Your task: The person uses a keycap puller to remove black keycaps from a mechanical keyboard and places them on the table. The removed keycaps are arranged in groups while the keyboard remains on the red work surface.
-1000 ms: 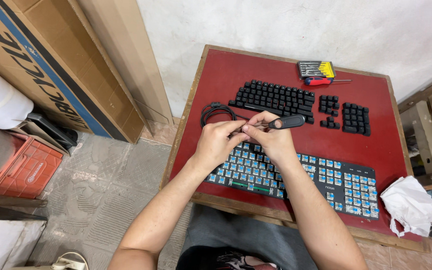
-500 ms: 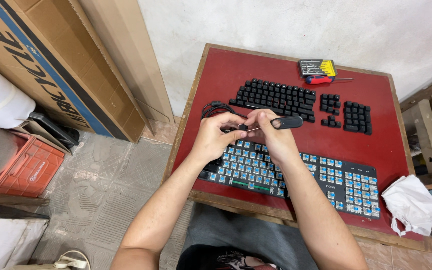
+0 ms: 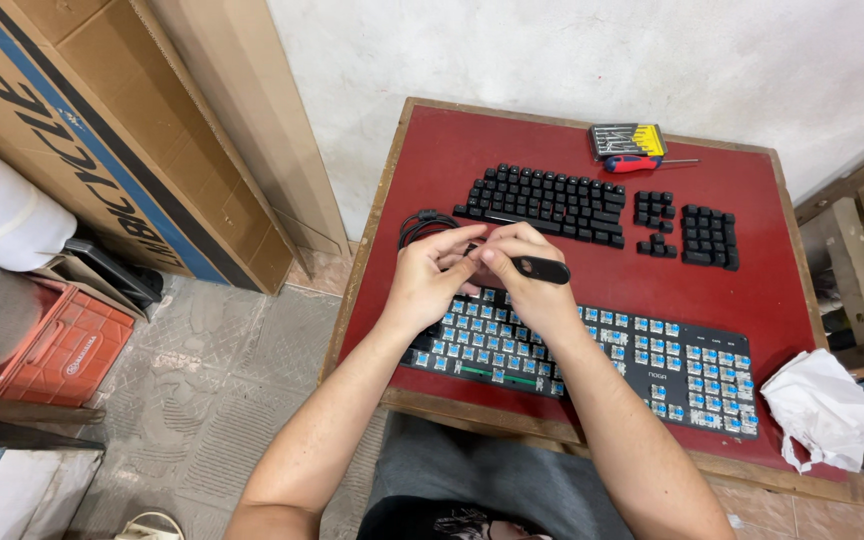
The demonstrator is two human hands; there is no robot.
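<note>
My left hand (image 3: 430, 275) and my right hand (image 3: 527, 275) meet over the left end of a black keyboard (image 3: 632, 360) whose blue switches are bare. My right hand grips a slim black tool (image 3: 542, 269) that sticks out to the right. The fingertips of my left hand pinch something small at the tool's left end; what it is stays hidden. Removed black keycaps (image 3: 547, 202) lie in keyboard order behind my hands, with smaller keycap groups (image 3: 709, 236) to the right.
The red table (image 3: 742, 190) has a wooden rim. A coiled black cable (image 3: 420, 225) lies left of the keycaps. A screwdriver set (image 3: 630, 145) sits at the back edge. A crumpled white cloth (image 3: 824, 408) hangs at the front right corner. Cardboard boxes (image 3: 102, 130) lean at left.
Both hands stay together over the keyboard's left end with small finger movements. The black tool has shifted slightly left and down with my right hand.
</note>
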